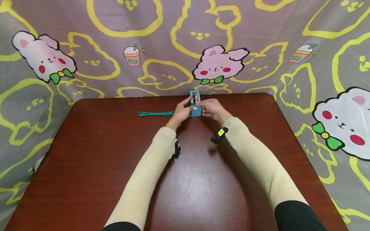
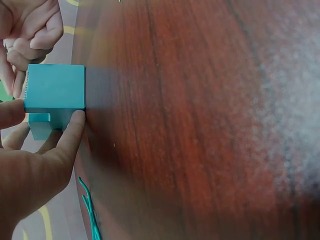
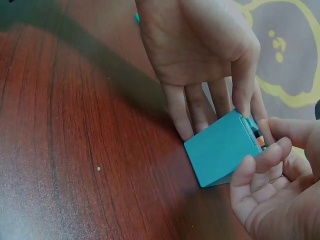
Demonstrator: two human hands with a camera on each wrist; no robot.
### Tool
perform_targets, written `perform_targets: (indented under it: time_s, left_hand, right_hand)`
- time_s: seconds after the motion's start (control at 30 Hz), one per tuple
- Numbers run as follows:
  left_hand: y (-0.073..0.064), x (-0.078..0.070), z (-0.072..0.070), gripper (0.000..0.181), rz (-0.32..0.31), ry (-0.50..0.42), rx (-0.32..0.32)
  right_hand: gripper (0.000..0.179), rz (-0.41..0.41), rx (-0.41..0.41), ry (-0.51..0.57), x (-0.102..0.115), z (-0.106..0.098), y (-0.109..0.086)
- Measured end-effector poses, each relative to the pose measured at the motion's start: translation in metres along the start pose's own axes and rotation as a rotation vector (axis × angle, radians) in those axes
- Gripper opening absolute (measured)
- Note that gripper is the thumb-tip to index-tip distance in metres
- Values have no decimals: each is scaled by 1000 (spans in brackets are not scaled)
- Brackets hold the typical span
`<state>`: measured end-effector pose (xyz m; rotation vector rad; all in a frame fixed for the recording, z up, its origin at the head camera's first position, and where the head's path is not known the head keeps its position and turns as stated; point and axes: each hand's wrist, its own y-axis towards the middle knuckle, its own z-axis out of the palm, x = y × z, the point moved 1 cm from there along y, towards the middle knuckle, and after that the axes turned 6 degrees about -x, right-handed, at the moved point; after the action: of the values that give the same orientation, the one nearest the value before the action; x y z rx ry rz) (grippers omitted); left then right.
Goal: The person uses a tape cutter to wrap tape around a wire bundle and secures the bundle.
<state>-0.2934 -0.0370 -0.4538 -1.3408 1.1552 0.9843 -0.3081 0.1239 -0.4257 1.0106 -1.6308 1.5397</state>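
A teal tape dispenser [image 1: 196, 111] stands at the far edge of the table, its serrated cutting edge along the top of the near end. My left hand [image 1: 182, 112] grips its left side, the fingers spread along the body. An orange-cored tape roll [image 1: 196, 97] sits inside it. From the right, my right hand [image 1: 212, 107] reaches over the dispenser, thumb and forefinger pinched together close to the roll. In the right wrist view those fingertips meet just behind the cutting edge; the clear tape between them is hard to make out.
A bundle of thin teal cords or ties [image 1: 156, 113] lies left of the dispenser, its right end by my left hand. The brown wooden table [image 1: 115, 154] reaches back to a patterned curtain [image 1: 167, 48], which rises close behind the dispenser.
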Motion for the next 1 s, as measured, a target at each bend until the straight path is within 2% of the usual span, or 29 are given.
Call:
perform_targets:
  time_s: [0.37,0.73,1.0]
  left_hand:
    - [-3,3,-2,56,-4,0,9]
    - [-4,1,-1,55,-7,6,10]
    - [-2,0,0,54,5,7,14]
  right_hand:
    - [28,7,2,2,-7,2,-1]
    - [18,19,-19,28,-8,1,-6]
    - [24,-6,-25,5,-7,1,-8]
